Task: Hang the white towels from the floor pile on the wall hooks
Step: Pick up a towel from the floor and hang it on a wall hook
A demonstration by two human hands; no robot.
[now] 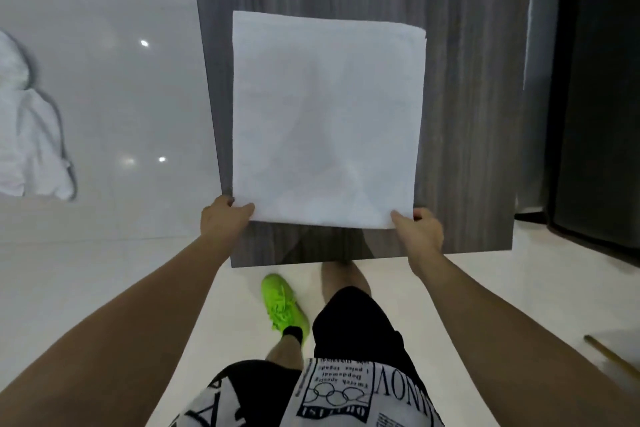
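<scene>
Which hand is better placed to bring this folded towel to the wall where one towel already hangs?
Probably the left hand. It pinches the folded white towel at its left corner, nearer the hung towel; the right hand is farther away.

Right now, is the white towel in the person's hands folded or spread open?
Folded. The white towel forms a flat square with doubled layers showing at its upper right corner; the left hand and right hand pinch its near corners.

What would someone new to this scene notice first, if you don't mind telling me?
First, the white towel, held flat in mid-frame against the grey wood panel, with the left hand and right hand pinching its two near corners. Next, the green shoe on the pale floor below. At the left edge, another towel hangs on the glossy wall.
</scene>
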